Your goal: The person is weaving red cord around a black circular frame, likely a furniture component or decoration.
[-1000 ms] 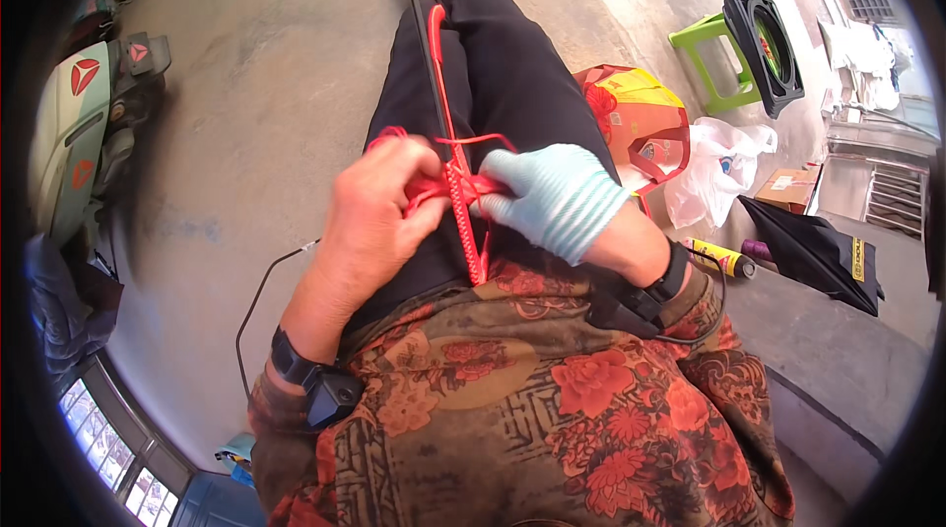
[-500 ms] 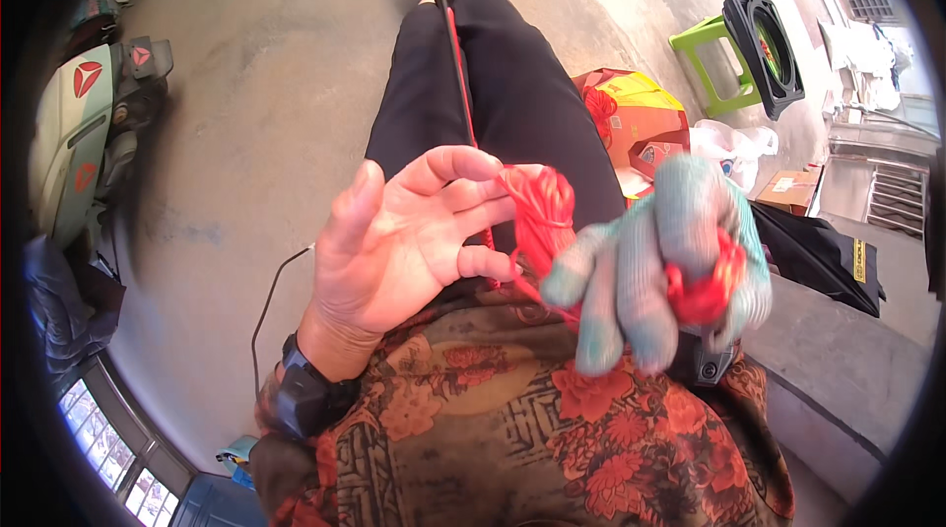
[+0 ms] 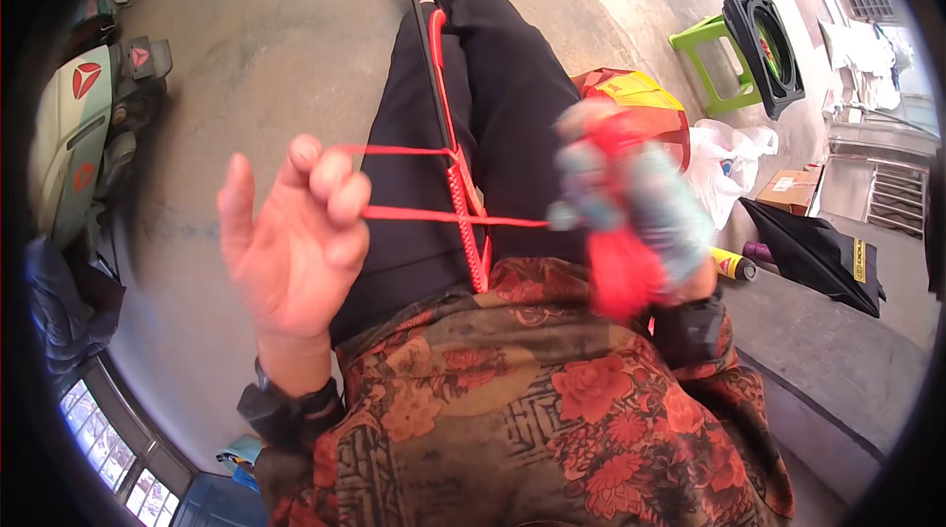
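A narrow black frame (image 3: 426, 44) lies lengthwise over my lap, partly wrapped in red cord (image 3: 459, 202). My left hand (image 3: 301, 251) is bare, off to the left of the frame. Its curled fingers hold a loop of the red strand (image 3: 419, 215), drawn taut, while the thumb stands apart. One run of the strand goes to the wrapped side of the frame; the other crosses over it toward my right hand (image 3: 665, 207). That gloved hand, smeared by motion, grips a bundle of red cord (image 3: 626, 276) over my right thigh.
A red and yellow bag (image 3: 641, 94) and a white plastic bag (image 3: 734, 163) stand to the right. Beyond them is a green stool (image 3: 705, 64) with a black frame-like piece against it. A yellow can (image 3: 732, 264) and folded black fabric (image 3: 823, 256) lie by a grey ledge (image 3: 838, 350).
My hands have moved apart, the left one leftward, pulling the strand taut. The cord bundle now lies only by my right hand. The frame has turned, showing more of its wrapped side.
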Demonstrator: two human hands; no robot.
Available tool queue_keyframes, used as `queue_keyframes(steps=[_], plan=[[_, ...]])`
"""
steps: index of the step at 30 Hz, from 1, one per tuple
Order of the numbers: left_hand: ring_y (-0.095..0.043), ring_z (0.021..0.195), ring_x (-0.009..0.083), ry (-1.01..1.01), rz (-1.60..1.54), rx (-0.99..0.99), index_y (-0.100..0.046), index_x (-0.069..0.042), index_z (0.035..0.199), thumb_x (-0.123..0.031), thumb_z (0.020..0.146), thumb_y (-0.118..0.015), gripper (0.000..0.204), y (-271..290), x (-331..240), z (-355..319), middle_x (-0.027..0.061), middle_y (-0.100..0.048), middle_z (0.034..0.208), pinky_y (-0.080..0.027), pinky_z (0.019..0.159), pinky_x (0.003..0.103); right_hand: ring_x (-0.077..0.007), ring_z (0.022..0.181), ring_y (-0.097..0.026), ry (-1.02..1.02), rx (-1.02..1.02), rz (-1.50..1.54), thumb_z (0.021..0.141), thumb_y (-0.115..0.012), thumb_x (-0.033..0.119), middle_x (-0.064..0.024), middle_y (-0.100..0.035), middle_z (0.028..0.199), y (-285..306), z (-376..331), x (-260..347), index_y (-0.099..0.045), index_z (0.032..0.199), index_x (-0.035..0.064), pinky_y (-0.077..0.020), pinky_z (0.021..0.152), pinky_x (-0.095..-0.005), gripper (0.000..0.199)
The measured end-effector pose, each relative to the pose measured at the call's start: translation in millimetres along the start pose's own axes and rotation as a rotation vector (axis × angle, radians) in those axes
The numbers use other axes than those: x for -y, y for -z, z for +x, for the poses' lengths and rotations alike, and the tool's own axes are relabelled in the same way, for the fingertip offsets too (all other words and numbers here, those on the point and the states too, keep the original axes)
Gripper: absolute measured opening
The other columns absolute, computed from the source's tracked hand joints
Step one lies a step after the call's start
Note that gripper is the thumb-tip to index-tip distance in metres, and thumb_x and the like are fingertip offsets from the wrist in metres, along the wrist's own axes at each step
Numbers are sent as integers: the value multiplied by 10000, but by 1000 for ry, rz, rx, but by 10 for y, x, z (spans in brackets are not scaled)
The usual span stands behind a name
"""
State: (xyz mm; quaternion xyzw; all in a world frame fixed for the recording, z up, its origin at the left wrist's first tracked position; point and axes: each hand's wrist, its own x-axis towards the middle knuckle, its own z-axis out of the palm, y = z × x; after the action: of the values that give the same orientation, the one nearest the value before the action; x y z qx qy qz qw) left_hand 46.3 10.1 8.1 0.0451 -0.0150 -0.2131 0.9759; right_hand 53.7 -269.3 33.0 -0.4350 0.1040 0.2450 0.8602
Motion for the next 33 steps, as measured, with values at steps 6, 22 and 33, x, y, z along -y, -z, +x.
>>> queue_keyframes(steps=[6, 22, 33], plan=[[-471, 508, 118, 153, 672, -417, -475, 49, 1187, -213, 946, -565, 367, 1, -99, -544, 55, -512, 648, -407, 408, 241, -93, 602, -573, -471, 105, -500, 790, -761, 175, -26, -640, 800, -91, 287, -501, -620, 1022, 51, -495, 547, -245, 299], [-611, 561, 189, 127, 516, 85, -572, 8, 855, -207, 919, -572, 224, 125, 14, -416, 198, -659, 853, -493, 554, 282, -85, 600, -565, 250, -160, -64, 1002, -480, 335, -73, -652, 862, 426, 315, 84, -601, 989, 9, -467, 530, -238, 347], [-648, 711, 133, 210, 1162, -361, -559, 30, 1119, -129, 982, -483, 223, 279, 384, 34, 93, -652, 944, -528, 618, 231, -97, 699, -624, 55, -92, -1092, 890, -675, 244, -75, -658, 789, 31, 342, -417, -636, 990, 6, -523, 643, -280, 261]])
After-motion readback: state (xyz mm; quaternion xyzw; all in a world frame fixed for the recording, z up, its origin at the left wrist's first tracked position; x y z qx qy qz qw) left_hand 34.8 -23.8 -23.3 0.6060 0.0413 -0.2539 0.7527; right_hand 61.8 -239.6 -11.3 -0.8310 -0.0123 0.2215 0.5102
